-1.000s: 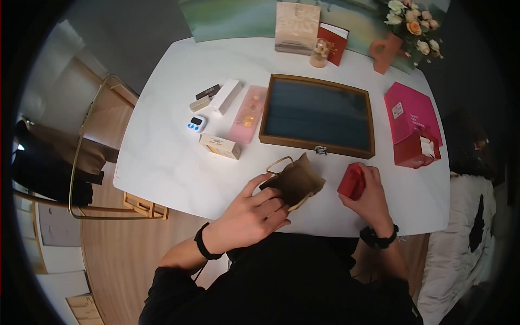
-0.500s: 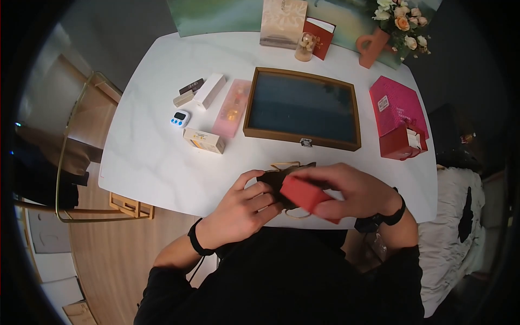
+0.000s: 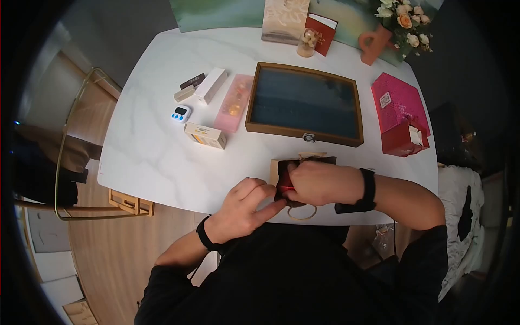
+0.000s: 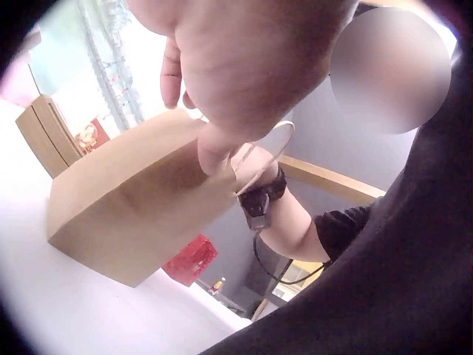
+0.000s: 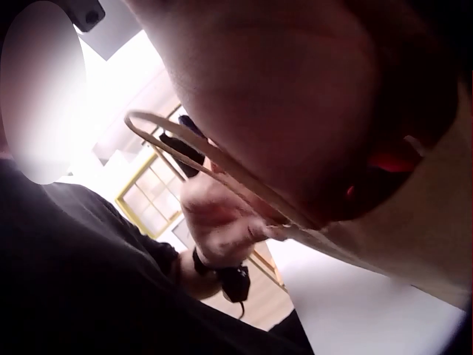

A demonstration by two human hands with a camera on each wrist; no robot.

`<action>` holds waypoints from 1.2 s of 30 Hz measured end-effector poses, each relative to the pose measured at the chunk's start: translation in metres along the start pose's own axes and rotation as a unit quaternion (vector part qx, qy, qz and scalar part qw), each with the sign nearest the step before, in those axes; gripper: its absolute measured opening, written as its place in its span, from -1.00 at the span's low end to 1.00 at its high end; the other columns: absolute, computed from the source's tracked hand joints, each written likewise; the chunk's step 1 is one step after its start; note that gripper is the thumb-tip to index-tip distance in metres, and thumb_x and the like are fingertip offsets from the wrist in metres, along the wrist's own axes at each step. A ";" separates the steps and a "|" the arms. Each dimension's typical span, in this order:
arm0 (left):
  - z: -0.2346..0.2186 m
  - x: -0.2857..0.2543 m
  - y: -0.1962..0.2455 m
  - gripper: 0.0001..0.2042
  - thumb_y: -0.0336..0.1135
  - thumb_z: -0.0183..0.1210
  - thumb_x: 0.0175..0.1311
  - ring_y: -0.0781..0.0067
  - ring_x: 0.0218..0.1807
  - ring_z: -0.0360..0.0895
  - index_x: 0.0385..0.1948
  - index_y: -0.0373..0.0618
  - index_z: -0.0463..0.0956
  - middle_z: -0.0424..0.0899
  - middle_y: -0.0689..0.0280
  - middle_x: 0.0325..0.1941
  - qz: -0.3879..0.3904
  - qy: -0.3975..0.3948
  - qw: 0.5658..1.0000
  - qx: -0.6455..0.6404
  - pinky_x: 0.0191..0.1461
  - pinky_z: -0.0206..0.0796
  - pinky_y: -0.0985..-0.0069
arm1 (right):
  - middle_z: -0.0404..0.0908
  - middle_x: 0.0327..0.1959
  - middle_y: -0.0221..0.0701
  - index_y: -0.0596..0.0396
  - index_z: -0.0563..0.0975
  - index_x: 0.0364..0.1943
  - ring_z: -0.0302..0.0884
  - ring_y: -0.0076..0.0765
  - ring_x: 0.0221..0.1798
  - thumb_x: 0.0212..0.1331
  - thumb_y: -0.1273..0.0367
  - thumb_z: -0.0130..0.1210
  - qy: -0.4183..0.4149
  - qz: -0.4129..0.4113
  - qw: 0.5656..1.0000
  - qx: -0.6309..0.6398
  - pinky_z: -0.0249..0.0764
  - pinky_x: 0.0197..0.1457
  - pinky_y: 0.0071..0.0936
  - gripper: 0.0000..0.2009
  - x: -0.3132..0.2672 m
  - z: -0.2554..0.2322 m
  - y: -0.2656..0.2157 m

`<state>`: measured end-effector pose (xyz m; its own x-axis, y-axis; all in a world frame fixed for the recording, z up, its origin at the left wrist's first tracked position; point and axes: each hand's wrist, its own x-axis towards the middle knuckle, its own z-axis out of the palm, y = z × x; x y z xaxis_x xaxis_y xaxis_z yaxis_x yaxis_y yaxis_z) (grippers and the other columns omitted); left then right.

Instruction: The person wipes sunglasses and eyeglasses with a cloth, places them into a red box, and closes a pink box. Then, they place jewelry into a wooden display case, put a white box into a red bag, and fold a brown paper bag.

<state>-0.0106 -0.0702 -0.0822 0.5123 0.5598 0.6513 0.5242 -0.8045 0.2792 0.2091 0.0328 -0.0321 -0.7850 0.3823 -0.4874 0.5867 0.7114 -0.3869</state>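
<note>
A brown paper bag (image 3: 274, 172) with looped handles stands at the table's near edge, its mouth up. My left hand (image 3: 244, 208) is at its left side; in the left wrist view the thumb of that hand (image 4: 255, 70) pinches the rim of the bag (image 4: 148, 196). Inside the mouth is my right hand (image 3: 319, 183), with fingers around a red box (image 3: 287, 181) that is mostly hidden. The right wrist view has the palm of this hand (image 5: 288, 96) in the opening of the bag (image 5: 421, 244), with dim red below it.
Behind the bag lies a wooden case (image 3: 303, 103) with a dark glass top. Small boxes, a timer (image 3: 180, 113) and a pink tray (image 3: 234, 103) are left of it. A magenta box (image 3: 401, 103) and a red gift bag (image 3: 403, 138) stand at the right.
My right hand has carried the red box leftward from the table's right side and down into the bag. The left hand has stayed by the bag, its fingers shifting at the rim.
</note>
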 end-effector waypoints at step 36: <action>0.025 0.002 -0.048 -0.14 -0.40 0.57 -0.05 -0.16 0.43 0.50 0.42 -0.21 0.36 0.48 0.00 0.39 -0.266 -0.101 0.934 -0.217 0.49 0.44 0.16 | 0.79 -0.22 -0.13 0.18 0.63 0.10 0.80 -0.07 -0.12 -0.01 0.12 0.54 -0.019 0.047 0.990 0.131 0.68 0.01 -0.21 -0.38 0.017 -0.014 0.004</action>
<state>-0.0176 -0.0248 -0.1119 0.3978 0.8942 0.2053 0.4387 -0.3819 0.8134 0.1954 0.0507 -0.0309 -0.7192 0.4140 -0.5580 0.6924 0.4939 -0.5259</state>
